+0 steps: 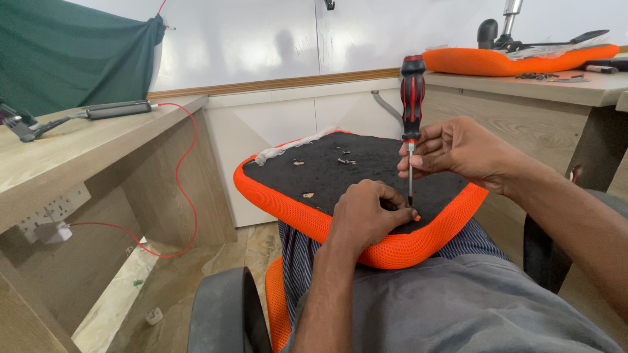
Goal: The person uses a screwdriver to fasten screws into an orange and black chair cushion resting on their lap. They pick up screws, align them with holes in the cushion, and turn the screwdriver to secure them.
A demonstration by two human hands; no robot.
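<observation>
While the left hand (366,216) presses curled fingers on the seat cushion (314,176), the right hand (458,153) pinches the upright screwdriver (412,98) shaft.

Furniture repair workshop, by every sign: plain wooden benches (72,153) along a white wall, an upturned orange chair seat (366,196) under a red-and-black screwdriver (412,98), another orange seat (517,62) with loose screws (538,76) on the bench (562,88), a red cable (186,170) trailing to a socket strip (49,212).
</observation>
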